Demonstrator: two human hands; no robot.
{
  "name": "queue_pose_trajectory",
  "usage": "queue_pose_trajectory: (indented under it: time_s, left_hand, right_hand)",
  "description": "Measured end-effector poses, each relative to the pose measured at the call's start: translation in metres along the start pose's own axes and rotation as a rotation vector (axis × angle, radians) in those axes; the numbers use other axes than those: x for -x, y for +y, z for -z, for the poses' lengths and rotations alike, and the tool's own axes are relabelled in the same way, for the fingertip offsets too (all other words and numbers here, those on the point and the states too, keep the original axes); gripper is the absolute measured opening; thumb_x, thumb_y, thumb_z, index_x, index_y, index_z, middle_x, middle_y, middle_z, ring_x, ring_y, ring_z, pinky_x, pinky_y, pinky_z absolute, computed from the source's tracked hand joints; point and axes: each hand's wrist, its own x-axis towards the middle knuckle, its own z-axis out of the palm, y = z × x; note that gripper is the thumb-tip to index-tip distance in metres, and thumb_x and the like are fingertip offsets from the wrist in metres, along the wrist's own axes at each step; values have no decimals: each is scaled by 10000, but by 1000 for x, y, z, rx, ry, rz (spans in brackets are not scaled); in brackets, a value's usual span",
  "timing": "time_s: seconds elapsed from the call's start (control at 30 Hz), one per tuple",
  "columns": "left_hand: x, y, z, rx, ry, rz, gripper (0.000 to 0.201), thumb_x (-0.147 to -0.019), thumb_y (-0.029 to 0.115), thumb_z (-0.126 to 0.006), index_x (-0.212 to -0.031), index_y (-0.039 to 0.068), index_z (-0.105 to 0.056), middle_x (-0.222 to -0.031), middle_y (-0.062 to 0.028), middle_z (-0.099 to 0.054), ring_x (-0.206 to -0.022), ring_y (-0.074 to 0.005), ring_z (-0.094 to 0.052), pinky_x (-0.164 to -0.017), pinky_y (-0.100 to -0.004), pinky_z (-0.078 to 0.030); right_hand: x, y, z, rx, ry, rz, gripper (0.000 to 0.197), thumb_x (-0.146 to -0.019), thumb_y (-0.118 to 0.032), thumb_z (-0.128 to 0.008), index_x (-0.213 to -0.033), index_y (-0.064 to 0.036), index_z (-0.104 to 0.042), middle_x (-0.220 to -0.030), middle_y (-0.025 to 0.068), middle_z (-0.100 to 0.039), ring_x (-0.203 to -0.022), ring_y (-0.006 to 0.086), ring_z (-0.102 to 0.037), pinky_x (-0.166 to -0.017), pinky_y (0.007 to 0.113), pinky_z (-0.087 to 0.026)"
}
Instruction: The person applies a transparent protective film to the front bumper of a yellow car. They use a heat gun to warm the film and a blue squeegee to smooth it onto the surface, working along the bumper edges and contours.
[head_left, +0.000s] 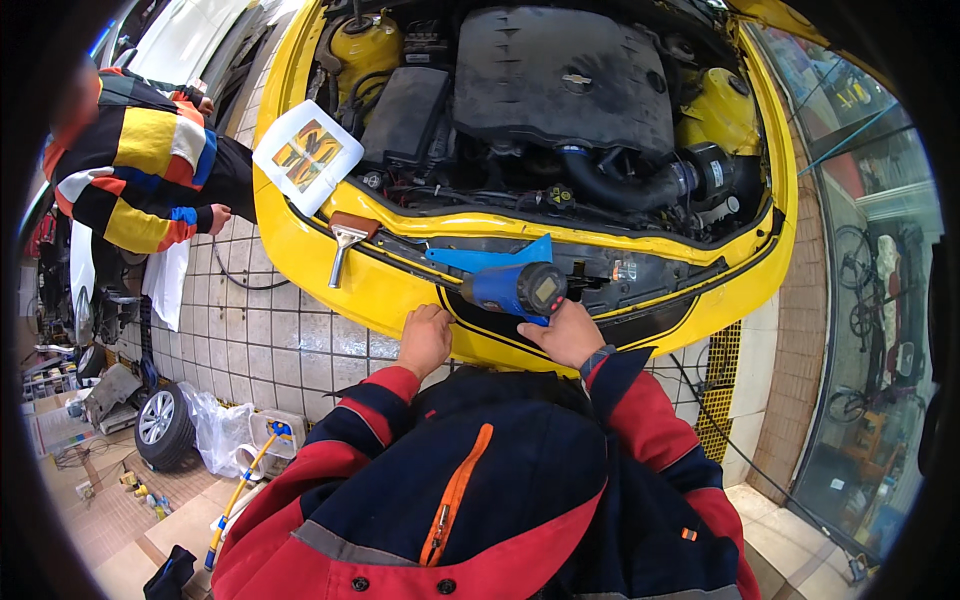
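My right hand (568, 336) is wrapped round the handle of a blue heat gun (520, 288) with a small display on its back end. The gun points left over the front edge of a yellow car (380, 300). Just left of it, my left hand (427, 338) rests against the yellow front panel, its fingers curled together; whatever they may pinch is hidden. A black strip (640, 324) runs across the panel by both hands. Beyond the gun lies a flat blue plastic scraper (480, 259). A squeegee (350, 240) with a metal handle and brown blade lies further left.
The open engine bay (565, 80) fills the far side. A white sheet with a coloured picture (308, 155) lies on the left fender. Another person (140, 160) stands at the left. A wheel (164, 425) and plastic bag (222, 436) are on the floor; a cable (740, 450) runs at the right.
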Motion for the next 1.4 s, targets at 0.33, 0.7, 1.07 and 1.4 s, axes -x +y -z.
queue_pose_trajectory:
  time_s: [0.33,0.7,1.07,1.4]
  left_hand:
    - [-14,18,5,-17,18,-58,402,-872,30,-684,-1273,15,-716,-1238,-176,-673,-1199,-408,-620,-1044,-508,-499]
    - [-39,17,3,-185,-109,-178,506,-873,59,-670,-1368,-45,-659,-1353,-202,-637,-1341,-401,-573,-1179,-494,-442]
    - [-42,12,22,8,17,-111,462,-866,-51,-630,-1325,-33,-679,-1340,-263,-670,-1259,-460,-625,-1105,-525,-510]
    - [12,38,-5,1,-80,-60,432,-852,14,-672,-1280,2,-729,-1317,-172,-690,-1268,-407,-628,-1108,-518,-495]
  right_hand:
    - [19,21,1,50,42,-31,483,-931,-372,-850,-1237,-7,-771,-1104,298,-786,-1084,501,-738,-946,537,-605]
    - [157,104,30,-733,419,-432,270,-964,-73,-847,-1172,-18,-684,-833,18,-698,-625,113,-641,-571,287,-514]
    - [105,78,2,-660,208,-168,436,-961,-151,-862,-1322,0,-670,-1023,88,-789,-808,211,-755,-741,376,-609]
    - [39,41,-9,-105,152,61,500,-931,-355,-844,-1301,-31,-750,-1147,302,-782,-1128,505,-728,-977,536,-601]
